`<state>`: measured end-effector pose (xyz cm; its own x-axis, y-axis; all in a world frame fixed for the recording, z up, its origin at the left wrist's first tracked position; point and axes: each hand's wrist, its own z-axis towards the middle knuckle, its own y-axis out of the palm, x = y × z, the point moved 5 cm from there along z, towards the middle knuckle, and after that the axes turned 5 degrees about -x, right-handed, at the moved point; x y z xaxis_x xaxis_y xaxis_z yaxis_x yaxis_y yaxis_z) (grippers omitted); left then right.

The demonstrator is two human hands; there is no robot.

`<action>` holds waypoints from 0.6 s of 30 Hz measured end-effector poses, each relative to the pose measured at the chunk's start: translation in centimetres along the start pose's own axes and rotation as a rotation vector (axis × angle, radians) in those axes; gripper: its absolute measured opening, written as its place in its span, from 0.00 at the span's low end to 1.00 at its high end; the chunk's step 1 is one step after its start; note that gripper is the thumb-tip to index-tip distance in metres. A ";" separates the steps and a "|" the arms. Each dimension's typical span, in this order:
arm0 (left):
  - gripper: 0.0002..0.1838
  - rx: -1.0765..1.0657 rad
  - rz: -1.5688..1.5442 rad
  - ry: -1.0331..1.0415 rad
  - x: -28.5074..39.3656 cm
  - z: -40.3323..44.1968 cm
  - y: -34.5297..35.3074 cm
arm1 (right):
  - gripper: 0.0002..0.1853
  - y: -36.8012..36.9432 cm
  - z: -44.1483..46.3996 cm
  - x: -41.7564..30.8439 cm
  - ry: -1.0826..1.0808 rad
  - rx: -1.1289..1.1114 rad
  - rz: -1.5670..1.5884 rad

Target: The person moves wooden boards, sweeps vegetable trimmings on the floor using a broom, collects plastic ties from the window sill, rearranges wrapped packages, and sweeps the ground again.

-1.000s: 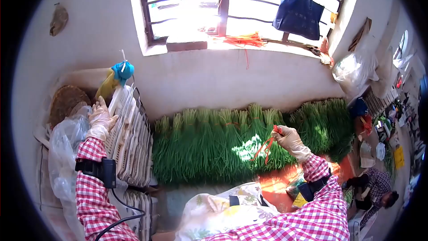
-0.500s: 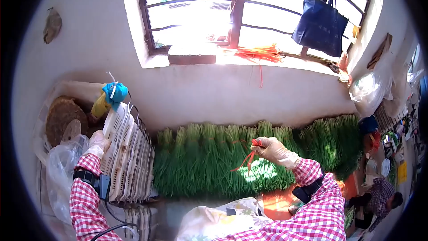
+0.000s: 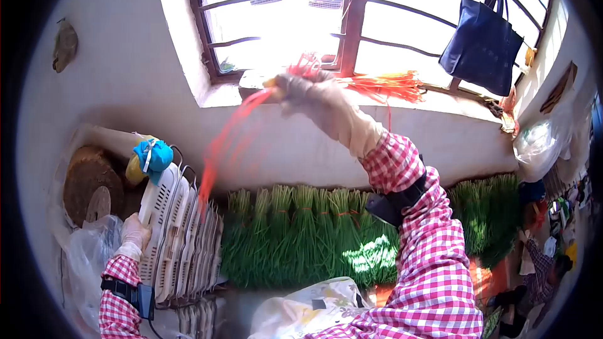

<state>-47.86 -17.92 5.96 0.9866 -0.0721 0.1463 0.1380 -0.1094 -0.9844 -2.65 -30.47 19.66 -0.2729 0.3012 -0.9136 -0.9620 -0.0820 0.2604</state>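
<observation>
My right hand [image 3: 320, 97], gloved and slightly blurred, is raised in front of the windowsill. Its fingers are closed on several red-orange strings [image 3: 217, 150] that trail down to the left. Just behind it, a bunch of the same strings [image 3: 392, 85] lies on the sill. Low on the left, my gloved left hand [image 3: 134, 232] grips the edge of a white slotted plastic crate [image 3: 164, 198], one of several stacked on their sides. Below my right arm, bundles of long green stalks [image 3: 301, 242] stand in a row against the wall, some tied with reddish bands.
A dark blue bag [image 3: 480, 44] hangs from the window bars. At left are a clear plastic bag [image 3: 94, 251], a round brown block [image 3: 91, 179] and a blue-wrapped item [image 3: 152, 156]. Another person [image 3: 543, 267] is at the far right, near hanging plastic bags [image 3: 537, 144].
My right hand has risen from above the green bundles to the windowsill and now holds more strings. My left hand stays at the crates, slightly lower in view. The view has shifted a little.
</observation>
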 end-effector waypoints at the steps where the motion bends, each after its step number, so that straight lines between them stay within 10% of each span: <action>1: 0.19 -0.002 0.000 -0.005 -0.1 0.1 0.0 | 0.11 -1.7 2.0 -0.6 -0.064 0.025 0.148; 5: 0.19 -0.004 -0.006 -0.018 1.2 -0.8 -0.9 | 0.10 -10.4 7.8 -0.2 -0.082 0.632 0.100; 9: 0.20 0.003 0.055 -0.045 0.2 -0.1 -0.3 | 0.07 -25.2 10.1 8.1 0.093 0.684 0.382; 18: 0.19 -0.010 0.016 -0.057 1.1 -0.8 -0.9 | 0.08 -29.7 6.5 7.4 -0.038 1.004 0.090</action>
<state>-46.94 -18.73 7.06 0.9921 -0.0178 0.1241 0.1212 -0.1189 -0.9855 23.96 -19.60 7.24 -0.3274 0.3648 -0.8716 -0.4851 0.7267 0.4864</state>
